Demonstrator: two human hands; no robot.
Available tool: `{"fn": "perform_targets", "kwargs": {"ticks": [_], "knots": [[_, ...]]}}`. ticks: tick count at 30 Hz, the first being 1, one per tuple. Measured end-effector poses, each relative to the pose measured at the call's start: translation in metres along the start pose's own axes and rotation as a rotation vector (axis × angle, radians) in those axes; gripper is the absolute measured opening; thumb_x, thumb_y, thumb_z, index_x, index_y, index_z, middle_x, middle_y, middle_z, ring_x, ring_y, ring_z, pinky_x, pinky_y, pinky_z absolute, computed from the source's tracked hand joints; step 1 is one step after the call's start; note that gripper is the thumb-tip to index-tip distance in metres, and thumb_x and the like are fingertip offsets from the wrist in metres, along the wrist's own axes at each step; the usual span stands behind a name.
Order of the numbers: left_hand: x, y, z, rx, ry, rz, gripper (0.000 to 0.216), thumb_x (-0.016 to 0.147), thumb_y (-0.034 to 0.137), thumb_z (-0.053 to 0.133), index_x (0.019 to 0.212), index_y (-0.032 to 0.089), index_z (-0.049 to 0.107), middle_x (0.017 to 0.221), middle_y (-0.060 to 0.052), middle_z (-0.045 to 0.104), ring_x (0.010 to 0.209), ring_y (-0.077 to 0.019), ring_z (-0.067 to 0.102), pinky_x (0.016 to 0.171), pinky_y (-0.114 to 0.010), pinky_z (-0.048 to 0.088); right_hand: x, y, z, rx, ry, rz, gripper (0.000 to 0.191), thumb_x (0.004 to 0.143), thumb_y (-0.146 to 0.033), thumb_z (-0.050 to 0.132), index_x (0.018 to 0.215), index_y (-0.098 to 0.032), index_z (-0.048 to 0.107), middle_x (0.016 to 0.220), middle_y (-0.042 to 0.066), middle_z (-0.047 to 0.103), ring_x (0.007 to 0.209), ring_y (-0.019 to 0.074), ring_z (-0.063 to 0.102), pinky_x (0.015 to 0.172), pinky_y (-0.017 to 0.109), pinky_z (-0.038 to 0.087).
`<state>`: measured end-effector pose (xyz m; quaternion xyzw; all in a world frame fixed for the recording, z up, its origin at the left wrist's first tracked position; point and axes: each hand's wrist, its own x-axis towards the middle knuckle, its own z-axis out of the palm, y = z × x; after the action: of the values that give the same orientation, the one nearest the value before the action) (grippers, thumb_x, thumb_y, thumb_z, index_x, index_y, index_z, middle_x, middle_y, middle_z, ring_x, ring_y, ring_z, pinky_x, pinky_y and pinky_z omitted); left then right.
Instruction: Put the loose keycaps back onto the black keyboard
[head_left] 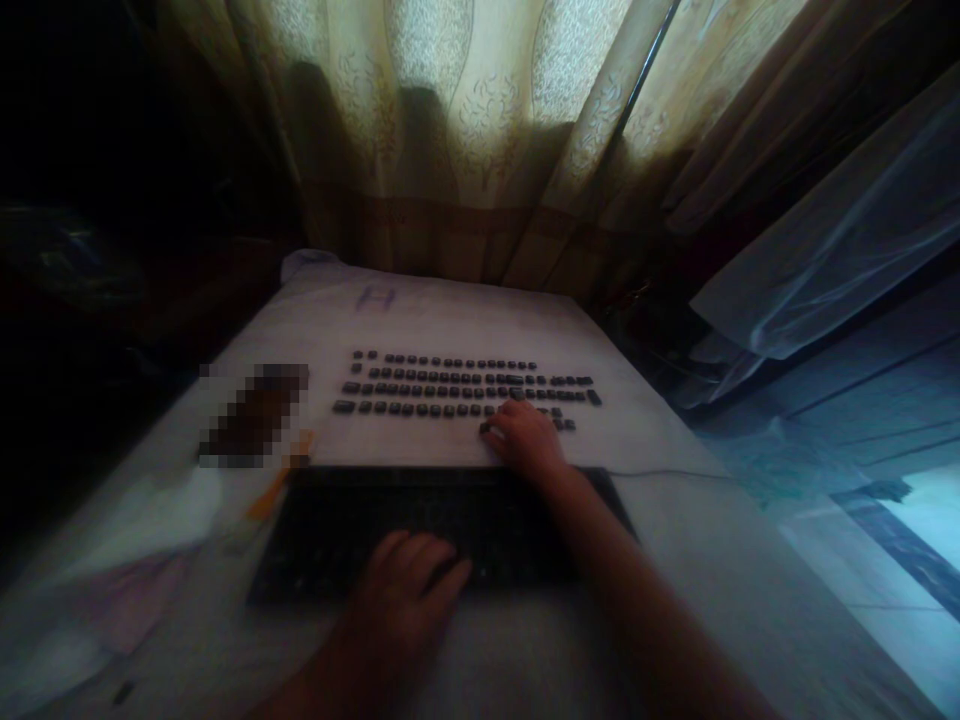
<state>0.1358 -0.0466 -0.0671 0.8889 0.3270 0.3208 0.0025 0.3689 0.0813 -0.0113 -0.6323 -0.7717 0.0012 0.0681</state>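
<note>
A black keyboard base (330, 535) lies flat on the white-covered surface in front of me, its details lost in shadow. My left hand (416, 580) rests on its near edge, fingers bent and thumb apart. Beyond the base, loose black keycaps (420, 391) are laid out in rows. My right hand (525, 437) reaches across the base to the lowest row. Its thumb and fingertips close around a small dark keycap (485, 428); the other fingers curl over the keycaps beside it and hide some of them.
A blurred-out brown object (255, 415) and an orange-handled tool (271, 492) lie left of the base. Crumpled pale cloth (142, 590) is at the near left, beside a small dark piece (122, 692). A cable (667, 474) runs right. Curtains (480, 130) hang behind.
</note>
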Motion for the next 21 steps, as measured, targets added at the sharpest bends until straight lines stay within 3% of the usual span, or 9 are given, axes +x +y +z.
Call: {"fn": "perform_targets", "kwargs": {"ticks": [4, 8, 10, 15, 21], "knots": [[0.001, 0.0, -0.003, 0.012, -0.003, 0.019, 0.027, 0.095, 0.014, 0.051, 0.116, 0.023, 0.067, 0.11, -0.005, 0.068, 0.104, -0.0221, 0.06, 0.1, -0.044, 0.043, -0.025, -0.003, -0.005, 0.08, 0.06, 0.017, 0.02, 0.091, -0.026, 0.06, 0.106, -0.022, 0.073, 0.109, 0.009, 0.07, 0.102, 0.0239, 0.062, 0.087, 0.035, 0.048], [0.004, 0.0, -0.008, 0.009, -0.028, 0.016, 0.028, 0.096, 0.015, 0.051, 0.119, 0.022, 0.066, 0.111, -0.006, 0.068, 0.103, -0.0226, 0.061, 0.098, -0.044, 0.044, -0.062, 0.005, -0.006, 0.243, 0.124, 0.05, 0.02, 0.092, -0.026, 0.055, 0.104, -0.021, 0.07, 0.1, 0.006, 0.072, 0.082, 0.019, 0.067, 0.076, 0.032, 0.052], [0.005, -0.001, -0.009, 0.015, -0.022, 0.013, 0.029, 0.096, 0.014, 0.049, 0.119, 0.021, 0.065, 0.11, -0.006, 0.069, 0.102, -0.022, 0.062, 0.098, -0.044, 0.045, -0.073, 0.011, -0.005, 0.279, 0.161, 0.106, 0.022, 0.091, -0.026, 0.053, 0.105, -0.021, 0.069, 0.103, 0.008, 0.073, 0.091, 0.0226, 0.068, 0.082, 0.036, 0.051], [0.007, -0.002, -0.011, 0.04, -0.001, 0.016, 0.031, 0.093, 0.01, 0.048, 0.117, 0.02, 0.065, 0.108, -0.006, 0.07, 0.101, -0.0208, 0.063, 0.097, -0.041, 0.047, -0.066, 0.012, -0.004, 0.245, 0.1, 0.18, 0.025, 0.093, -0.023, 0.051, 0.113, -0.017, 0.065, 0.112, 0.012, 0.072, 0.105, 0.0254, 0.066, 0.091, 0.038, 0.047], [0.005, -0.003, -0.011, 0.065, 0.009, -0.017, 0.032, 0.09, 0.01, 0.051, 0.118, 0.021, 0.064, 0.11, -0.006, 0.069, 0.102, -0.0235, 0.063, 0.095, -0.045, 0.048, -0.062, 0.0, -0.002, 0.246, 0.016, 0.173, 0.015, 0.094, -0.021, 0.054, 0.104, -0.017, 0.064, 0.095, 0.01, 0.075, 0.091, 0.0248, 0.071, 0.081, 0.034, 0.046]]}}
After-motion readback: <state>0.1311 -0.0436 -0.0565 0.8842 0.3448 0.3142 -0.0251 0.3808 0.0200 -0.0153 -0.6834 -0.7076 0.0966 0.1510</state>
